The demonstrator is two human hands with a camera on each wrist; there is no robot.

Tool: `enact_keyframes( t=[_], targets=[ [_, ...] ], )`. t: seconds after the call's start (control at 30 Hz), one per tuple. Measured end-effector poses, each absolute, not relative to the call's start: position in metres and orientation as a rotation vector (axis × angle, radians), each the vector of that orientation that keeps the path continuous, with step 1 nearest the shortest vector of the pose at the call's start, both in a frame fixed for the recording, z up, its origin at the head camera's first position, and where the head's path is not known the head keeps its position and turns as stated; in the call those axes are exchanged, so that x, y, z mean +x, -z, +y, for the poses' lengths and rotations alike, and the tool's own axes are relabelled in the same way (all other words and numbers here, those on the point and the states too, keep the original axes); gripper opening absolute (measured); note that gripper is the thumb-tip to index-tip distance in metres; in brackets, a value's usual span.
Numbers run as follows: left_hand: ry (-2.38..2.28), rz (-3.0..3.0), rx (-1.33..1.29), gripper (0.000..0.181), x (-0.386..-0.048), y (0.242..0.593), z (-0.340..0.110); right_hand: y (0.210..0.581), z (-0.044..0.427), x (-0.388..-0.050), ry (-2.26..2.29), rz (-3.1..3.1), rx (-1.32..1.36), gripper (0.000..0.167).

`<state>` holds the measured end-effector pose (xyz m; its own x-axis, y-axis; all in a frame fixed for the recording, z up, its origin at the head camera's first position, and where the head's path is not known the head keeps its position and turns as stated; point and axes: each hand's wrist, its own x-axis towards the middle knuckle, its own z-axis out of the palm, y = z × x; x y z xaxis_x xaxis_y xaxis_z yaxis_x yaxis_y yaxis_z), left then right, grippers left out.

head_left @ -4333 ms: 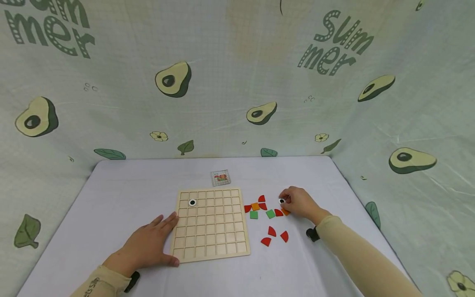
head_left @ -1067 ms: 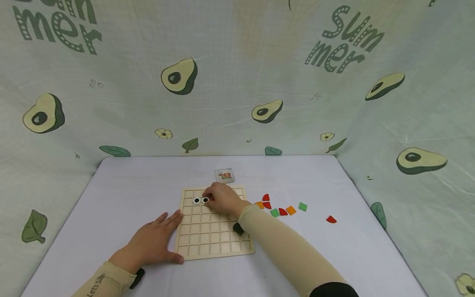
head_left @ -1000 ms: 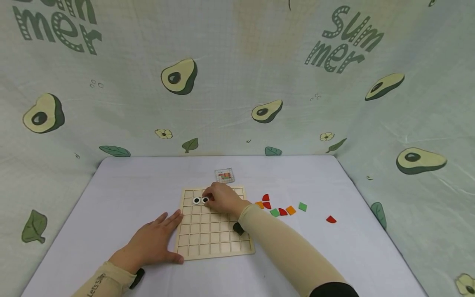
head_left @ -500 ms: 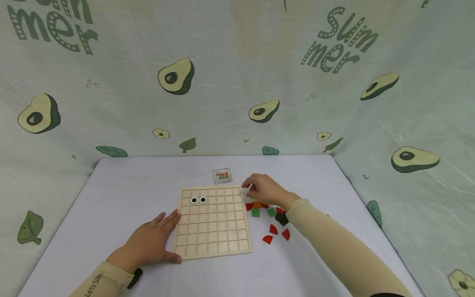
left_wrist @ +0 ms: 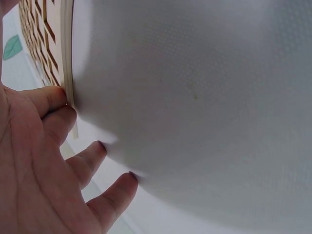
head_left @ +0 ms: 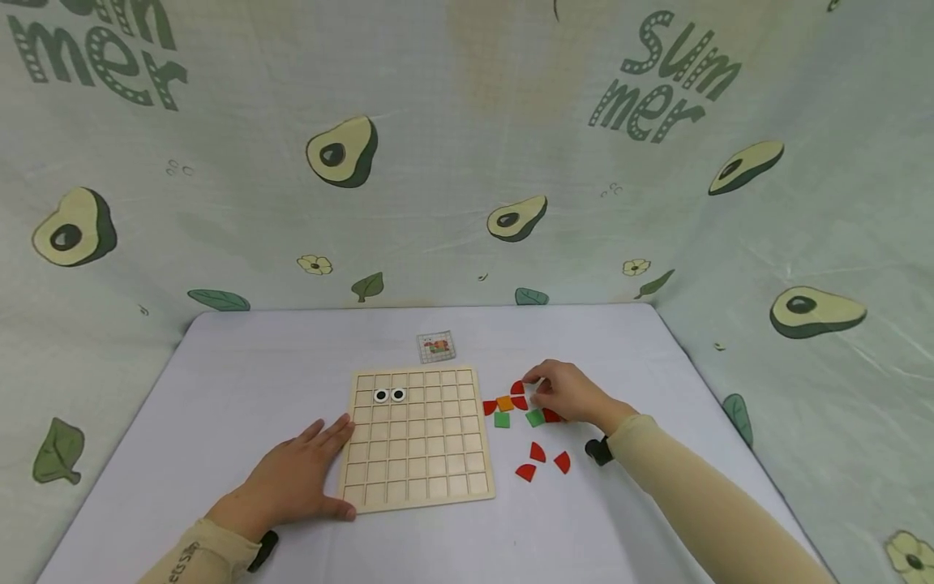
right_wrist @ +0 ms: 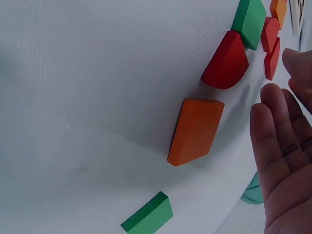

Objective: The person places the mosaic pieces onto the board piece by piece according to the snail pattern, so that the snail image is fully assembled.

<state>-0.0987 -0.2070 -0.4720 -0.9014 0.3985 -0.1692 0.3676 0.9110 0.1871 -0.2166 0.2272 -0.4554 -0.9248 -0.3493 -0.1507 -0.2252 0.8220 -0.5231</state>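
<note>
While the left hand (head_left: 290, 480) touches the board (head_left: 417, 446) (gridded), the right (head_left: 572, 395) hovers.

second eye disc (head_left: 398, 395) — from right hand (head_left: 572, 395) to board (head_left: 417, 445) | right hand — off the board, back by loose pieces (head_left: 536, 418)

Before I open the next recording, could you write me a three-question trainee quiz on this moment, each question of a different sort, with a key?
1. Multiple choice: how many eye discs sit on the board?
a) one
b) two
c) four

2. True or false: the left hand touches the board.

3. Fill in the blank (near, far, left or right, as seen in the head view): the card lies just beyond the board's ____ edge.

Key: 1. b; 2. true; 3. far.
</note>
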Motion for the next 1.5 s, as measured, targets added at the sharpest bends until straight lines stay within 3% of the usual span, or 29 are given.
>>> enact_keyframes(
  t=[0.63,1.27,1.5],
  targets=[
    [-0.228,2.887,0.604,0.127,-0.098,0.472,-0.208,0.465,0.219,-0.217,0.72,2.709,-0.662,0.021],
    [-0.243,2.875,0.588,0.127,-0.098,0.472,-0.207,0.465,0.217,-0.217,0.669,2.692,-0.498,0.014],
    [-0.24,2.87,0.594,0.127,-0.098,0.47,-0.206,0.465,0.213,-0.214,0.627,2.767,-0.615,0.022]
  ],
)
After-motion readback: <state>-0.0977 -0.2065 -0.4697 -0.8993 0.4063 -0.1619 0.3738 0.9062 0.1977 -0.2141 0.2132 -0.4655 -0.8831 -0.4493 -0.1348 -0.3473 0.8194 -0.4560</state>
